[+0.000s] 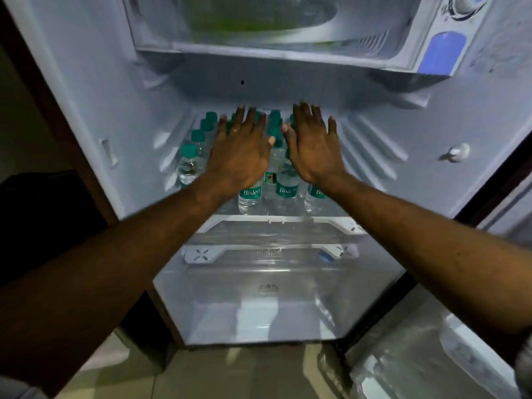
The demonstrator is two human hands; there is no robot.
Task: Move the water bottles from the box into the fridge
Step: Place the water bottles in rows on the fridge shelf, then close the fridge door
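Several clear water bottles [250, 198] with green caps and green Bisleri labels stand in rows on a shelf [276, 220] inside the open fridge. My left hand [240, 151] is spread flat, palm down, over the bottles on the left. My right hand [312, 145] is spread the same way over the bottles on the right. Both hands hold nothing. Whether the palms touch the caps cannot be told. The hands hide many of the bottles. The box is out of view.
Above the shelf sits the freezer compartment [273, 38] with a blue panel at its right. Below are another glass shelf [270, 254] and a clear crisper drawer [259, 306]. The fridge door [431, 355] stands open at the lower right. Tiled floor lies below.
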